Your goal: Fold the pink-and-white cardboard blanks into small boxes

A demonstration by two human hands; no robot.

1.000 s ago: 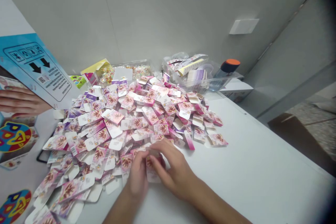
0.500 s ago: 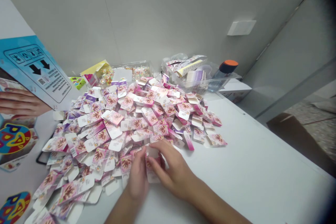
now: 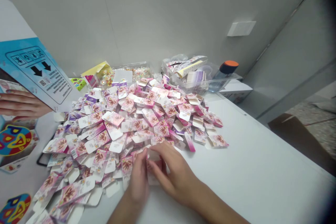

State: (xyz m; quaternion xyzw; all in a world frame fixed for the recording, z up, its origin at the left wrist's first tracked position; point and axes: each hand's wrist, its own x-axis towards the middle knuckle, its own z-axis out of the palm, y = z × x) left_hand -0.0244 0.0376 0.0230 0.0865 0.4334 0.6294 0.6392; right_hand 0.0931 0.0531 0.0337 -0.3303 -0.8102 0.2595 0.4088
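Between my two hands stands a small pink and white cardboard box (image 3: pixel 154 157), its white flap up at the top. My left hand (image 3: pixel 139 173) is closed against the box's left side, fingers together. From the right, my right hand (image 3: pixel 170 169) curls round it, with the thumb on the front and the forefinger at the top flap. The hands hide much of the box. Just beyond them spreads a large heap of similar small boxes (image 3: pixel 131 125), many with open white flaps.
At left stands a large printed display board (image 3: pixel 42 73). Behind the heap are a clear tray of beads (image 3: pixel 141 71), a clear bin (image 3: pixel 189 82) with printed cards, and a bottle with an orange cap (image 3: pixel 223 75). The white table (image 3: pixel 252 168) extends right.
Both hands stay at the same box, with only slight finger movement around its top. The whole view has shifted very slightly; the heap looks unchanged.
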